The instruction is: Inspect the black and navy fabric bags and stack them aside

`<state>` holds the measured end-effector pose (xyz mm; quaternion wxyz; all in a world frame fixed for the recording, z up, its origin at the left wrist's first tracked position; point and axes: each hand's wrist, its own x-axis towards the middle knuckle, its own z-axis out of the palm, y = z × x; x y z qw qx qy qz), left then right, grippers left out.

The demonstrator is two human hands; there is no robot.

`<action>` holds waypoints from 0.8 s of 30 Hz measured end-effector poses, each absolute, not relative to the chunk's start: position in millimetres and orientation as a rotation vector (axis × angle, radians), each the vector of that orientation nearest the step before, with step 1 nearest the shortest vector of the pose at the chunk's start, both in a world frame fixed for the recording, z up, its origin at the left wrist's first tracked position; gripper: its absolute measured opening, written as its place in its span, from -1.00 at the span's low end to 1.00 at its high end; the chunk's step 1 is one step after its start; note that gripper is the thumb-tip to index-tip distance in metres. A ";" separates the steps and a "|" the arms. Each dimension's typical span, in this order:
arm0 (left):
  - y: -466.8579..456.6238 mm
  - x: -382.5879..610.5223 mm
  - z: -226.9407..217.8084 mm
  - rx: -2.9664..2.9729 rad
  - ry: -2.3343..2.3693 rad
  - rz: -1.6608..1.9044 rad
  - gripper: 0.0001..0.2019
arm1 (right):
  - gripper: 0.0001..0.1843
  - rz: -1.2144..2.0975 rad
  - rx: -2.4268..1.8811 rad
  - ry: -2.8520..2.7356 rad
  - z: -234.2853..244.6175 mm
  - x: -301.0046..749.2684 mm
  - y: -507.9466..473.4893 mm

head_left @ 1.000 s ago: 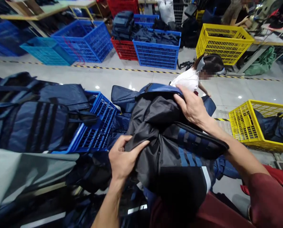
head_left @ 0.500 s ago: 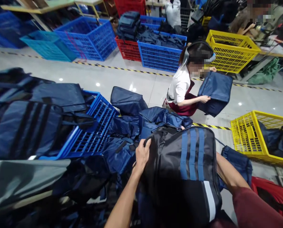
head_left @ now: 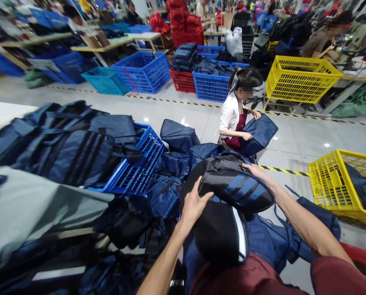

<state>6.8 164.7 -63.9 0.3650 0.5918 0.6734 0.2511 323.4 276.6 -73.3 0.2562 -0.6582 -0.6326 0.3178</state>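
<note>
In front of me a black backpack (head_left: 221, 233) with blue webbing strips and a white stripe is bent over, its strapped upper part folding forward. My left hand (head_left: 196, 205) grips its left side, thumb and index finger apart on the fabric; its other fingers are partly hidden. My right hand (head_left: 256, 171) holds the far upper edge near the zipper, fingertips closed there. Whether a zipper pull is between them is too small to tell. Navy bags (head_left: 175, 164) are heaped just beyond the backpack.
At left, a blue crate (head_left: 139, 174) is piled with navy backpacks (head_left: 87, 155), beside a pale cloth (head_left: 47, 209). A co-worker (head_left: 232, 116) crouches ahead with a navy box-shaped bag (head_left: 259, 133). A yellow crate (head_left: 330, 180) stands at right; more crates line the taped aisle.
The backpack's top has folded over, hiding much of its front. My right hand has come from behind it to its upper edge. The co-worker's bag is lower and closer to their body.
</note>
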 end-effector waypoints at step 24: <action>151.8 -112.7 -139.6 1.963 1.578 0.553 -0.46 | -0.78 1.474 -1.483 -0.417 -121.5 309.1 194.3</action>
